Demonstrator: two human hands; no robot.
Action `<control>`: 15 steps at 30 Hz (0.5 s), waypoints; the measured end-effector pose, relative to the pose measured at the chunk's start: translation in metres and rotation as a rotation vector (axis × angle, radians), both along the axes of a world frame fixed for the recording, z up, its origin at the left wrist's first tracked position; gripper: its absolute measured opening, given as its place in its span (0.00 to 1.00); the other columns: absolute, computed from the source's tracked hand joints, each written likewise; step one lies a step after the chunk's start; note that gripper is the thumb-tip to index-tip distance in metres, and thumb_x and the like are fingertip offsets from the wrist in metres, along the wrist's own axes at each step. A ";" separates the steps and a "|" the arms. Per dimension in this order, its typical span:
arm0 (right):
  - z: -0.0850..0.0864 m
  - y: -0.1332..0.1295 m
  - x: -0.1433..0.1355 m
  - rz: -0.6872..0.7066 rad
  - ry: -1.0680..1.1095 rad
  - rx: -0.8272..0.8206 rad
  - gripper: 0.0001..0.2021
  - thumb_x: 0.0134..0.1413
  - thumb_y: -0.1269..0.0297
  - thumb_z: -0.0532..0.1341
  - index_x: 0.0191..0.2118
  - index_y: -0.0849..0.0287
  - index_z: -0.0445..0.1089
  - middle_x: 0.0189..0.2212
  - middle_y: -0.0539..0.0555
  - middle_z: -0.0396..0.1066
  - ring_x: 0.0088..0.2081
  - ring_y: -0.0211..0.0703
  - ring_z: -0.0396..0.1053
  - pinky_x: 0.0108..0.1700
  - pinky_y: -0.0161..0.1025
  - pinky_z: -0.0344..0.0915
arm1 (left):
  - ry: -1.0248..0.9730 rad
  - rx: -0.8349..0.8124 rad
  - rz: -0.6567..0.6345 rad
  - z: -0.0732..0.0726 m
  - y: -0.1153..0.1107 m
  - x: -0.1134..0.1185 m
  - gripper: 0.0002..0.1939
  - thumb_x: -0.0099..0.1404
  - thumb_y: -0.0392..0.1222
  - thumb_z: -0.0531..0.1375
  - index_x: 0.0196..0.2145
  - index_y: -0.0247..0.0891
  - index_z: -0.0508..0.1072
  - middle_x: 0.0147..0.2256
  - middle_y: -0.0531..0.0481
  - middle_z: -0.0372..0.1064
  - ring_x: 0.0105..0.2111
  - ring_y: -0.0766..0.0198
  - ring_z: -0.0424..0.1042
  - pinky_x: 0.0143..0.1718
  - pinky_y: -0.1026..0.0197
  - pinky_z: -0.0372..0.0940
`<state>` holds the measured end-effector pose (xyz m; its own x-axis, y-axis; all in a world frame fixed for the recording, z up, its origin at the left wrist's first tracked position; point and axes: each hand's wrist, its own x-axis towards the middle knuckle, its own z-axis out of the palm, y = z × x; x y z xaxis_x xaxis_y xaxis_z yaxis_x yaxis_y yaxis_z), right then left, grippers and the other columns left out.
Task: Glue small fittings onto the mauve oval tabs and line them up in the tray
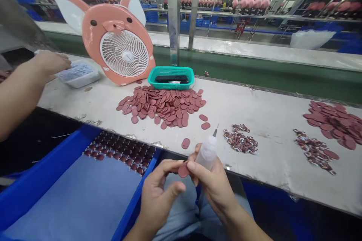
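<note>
My right hand (pixel 212 175) is wrapped around a translucent squeeze bottle (pixel 207 153) whose thin metal needle points up. Its thumb also presses on a dark-red oval piece (pixel 183 170). My left hand (pixel 161 192) reaches to that piece's edge with its forefinger, the thumb standing apart. One loose oval (pixel 186 143) lies at the table edge just beyond my hands. Past it spreads a large pile of similar ovals (pixel 164 105). To the right of the bottle is a small heap of brown-and-white parts (pixel 241 141).
A blue bin (pixel 70 154) at lower left holds rows of dark-red pieces. A pig-shaped fan (pixel 118 41) and a green basket (pixel 171 79) stand at the back. Another person's arm (pixel 25 83) reaches over a white tub (pixel 79 73). More ovals (pixel 336 122) and small parts (pixel 313 150) lie right.
</note>
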<state>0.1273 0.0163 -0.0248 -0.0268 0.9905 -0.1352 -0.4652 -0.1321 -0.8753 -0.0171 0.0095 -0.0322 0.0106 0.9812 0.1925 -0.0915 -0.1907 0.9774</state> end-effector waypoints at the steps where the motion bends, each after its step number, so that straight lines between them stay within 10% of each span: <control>1: -0.003 -0.004 -0.004 -0.002 0.040 -0.027 0.22 0.50 0.58 0.72 0.43 0.55 0.60 0.26 0.44 0.68 0.20 0.28 0.59 0.22 0.26 0.56 | -0.049 0.041 0.010 -0.005 -0.004 0.001 0.15 0.56 0.48 0.72 0.42 0.49 0.82 0.36 0.51 0.79 0.36 0.62 0.77 0.39 0.65 0.71; 7: -0.012 -0.018 -0.010 0.058 0.063 -0.054 0.24 0.53 0.50 0.68 0.46 0.55 0.58 0.24 0.44 0.65 0.19 0.30 0.59 0.19 0.26 0.59 | -0.149 0.076 0.119 -0.012 -0.019 0.005 0.10 0.57 0.46 0.71 0.39 0.47 0.82 0.36 0.49 0.78 0.36 0.61 0.77 0.37 0.65 0.72; 15: 0.002 -0.047 0.044 0.002 -0.467 -0.024 0.23 0.54 0.49 0.67 0.52 0.50 0.65 0.35 0.51 0.71 0.31 0.39 0.68 0.31 0.33 0.68 | -0.606 -0.473 0.223 0.015 -0.025 0.001 0.17 0.49 0.53 0.74 0.33 0.42 0.82 0.30 0.51 0.78 0.27 0.64 0.75 0.19 0.70 0.68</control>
